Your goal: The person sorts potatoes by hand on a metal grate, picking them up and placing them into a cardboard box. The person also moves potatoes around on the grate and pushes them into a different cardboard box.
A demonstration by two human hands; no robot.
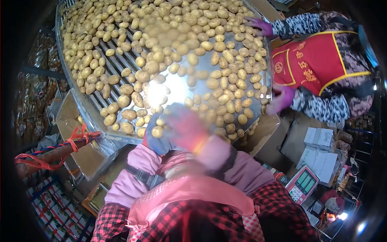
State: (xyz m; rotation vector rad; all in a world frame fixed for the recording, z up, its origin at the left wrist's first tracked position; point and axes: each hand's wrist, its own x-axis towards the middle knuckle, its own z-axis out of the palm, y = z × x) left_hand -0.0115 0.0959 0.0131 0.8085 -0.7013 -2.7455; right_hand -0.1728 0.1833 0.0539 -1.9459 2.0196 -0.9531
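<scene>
My left hand (162, 145), in a blue-grey glove, is at the near edge of a metal sorting table (121, 139). Its fingers curl around a potato (157, 132), and another potato lies against them. Close beside it on the right, my right hand (187, 127) wears a reddish glove and hovers over the table. Motion smears its fingers, so whether it holds anything is hidden. Loose potatoes (225, 84) spread thickly over the table, some on slatted bars (113, 64) at the left, others on smooth metal; several are blurred by movement.
A co-worker in a red apron (308, 60) stands at the right edge, purple-gloved hands (260, 26) by the potatoes. Cardboard boxes (258, 139) flank the table's near corners. A digital scale display (304, 183) stands at lower right. A pole with red cord (60, 153) juts in from the left.
</scene>
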